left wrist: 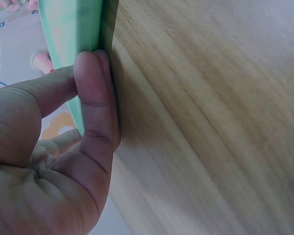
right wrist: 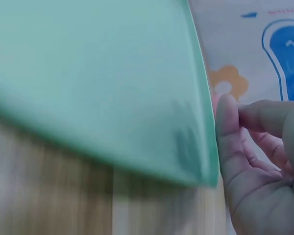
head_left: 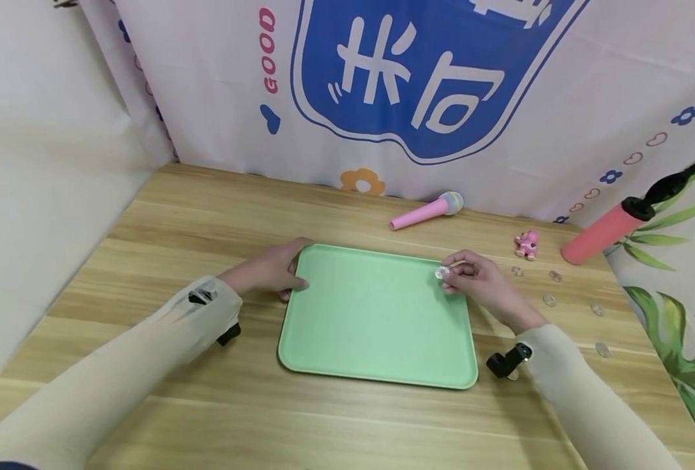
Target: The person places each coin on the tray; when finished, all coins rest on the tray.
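A light green tray (head_left: 382, 320) lies on the wooden table. At its left edge my left hand (head_left: 277, 266) grips the rim, thumb on top and fingers at the side and beneath; the left wrist view shows these fingers (left wrist: 95, 93) against the tray (left wrist: 71, 29). My right hand (head_left: 473, 277) is above the tray's back right corner and pinches a small clear faceted piece (head_left: 442, 272) between thumb and fingertips. In the right wrist view the hand (right wrist: 259, 147) appears beside the tray's corner (right wrist: 206, 166), with the clear piece hidden.
Several small clear pieces (head_left: 549, 300) lie scattered on the table (head_left: 347, 431) to the right. A pink toy figure (head_left: 526, 245) and a red hand pump (head_left: 602, 235) stand at the back right. Behind the tray lies a pink toy microphone (head_left: 426, 212), before a printed cloth (head_left: 224, 111).
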`<action>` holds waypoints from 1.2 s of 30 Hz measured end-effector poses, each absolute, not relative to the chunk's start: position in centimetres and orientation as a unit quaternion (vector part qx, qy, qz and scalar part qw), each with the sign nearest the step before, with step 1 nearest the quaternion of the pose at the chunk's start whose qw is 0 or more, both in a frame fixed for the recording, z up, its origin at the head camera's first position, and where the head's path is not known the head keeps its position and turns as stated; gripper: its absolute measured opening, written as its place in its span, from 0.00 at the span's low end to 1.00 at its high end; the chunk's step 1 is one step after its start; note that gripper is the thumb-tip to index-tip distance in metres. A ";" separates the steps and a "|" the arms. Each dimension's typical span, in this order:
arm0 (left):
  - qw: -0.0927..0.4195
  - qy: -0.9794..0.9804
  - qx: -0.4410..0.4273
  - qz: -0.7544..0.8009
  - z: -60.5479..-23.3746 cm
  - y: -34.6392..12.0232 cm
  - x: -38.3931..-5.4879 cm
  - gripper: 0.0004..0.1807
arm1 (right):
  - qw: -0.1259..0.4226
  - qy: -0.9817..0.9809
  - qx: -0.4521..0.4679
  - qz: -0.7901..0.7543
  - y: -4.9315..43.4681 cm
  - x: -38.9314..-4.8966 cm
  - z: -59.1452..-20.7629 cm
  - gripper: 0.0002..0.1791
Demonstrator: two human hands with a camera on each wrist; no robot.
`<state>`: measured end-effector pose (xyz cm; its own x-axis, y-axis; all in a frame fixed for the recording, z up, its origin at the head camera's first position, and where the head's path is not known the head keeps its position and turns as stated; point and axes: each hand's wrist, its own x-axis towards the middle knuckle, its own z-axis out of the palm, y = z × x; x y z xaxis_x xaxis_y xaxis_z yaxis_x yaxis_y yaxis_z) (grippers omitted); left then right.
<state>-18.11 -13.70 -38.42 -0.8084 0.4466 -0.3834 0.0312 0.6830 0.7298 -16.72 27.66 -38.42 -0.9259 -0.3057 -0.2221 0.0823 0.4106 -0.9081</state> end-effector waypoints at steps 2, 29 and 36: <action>0.279 0.874 0.137 0.373 -38.5 -13.7 -18.1 0.47 | 0.189 0.815 -0.075 -0.542 26.7 -16.9 -38.5 0.19; 0.290 0.875 0.133 0.363 -38.4 -13.6 -17.8 0.46 | 0.217 0.806 -0.110 -0.540 10.8 -20.0 -40.2 0.10; 0.285 0.878 0.148 0.354 -38.2 -13.5 -18.0 0.45 | 0.189 0.822 -0.131 -0.521 8.1 -20.4 -40.0 0.09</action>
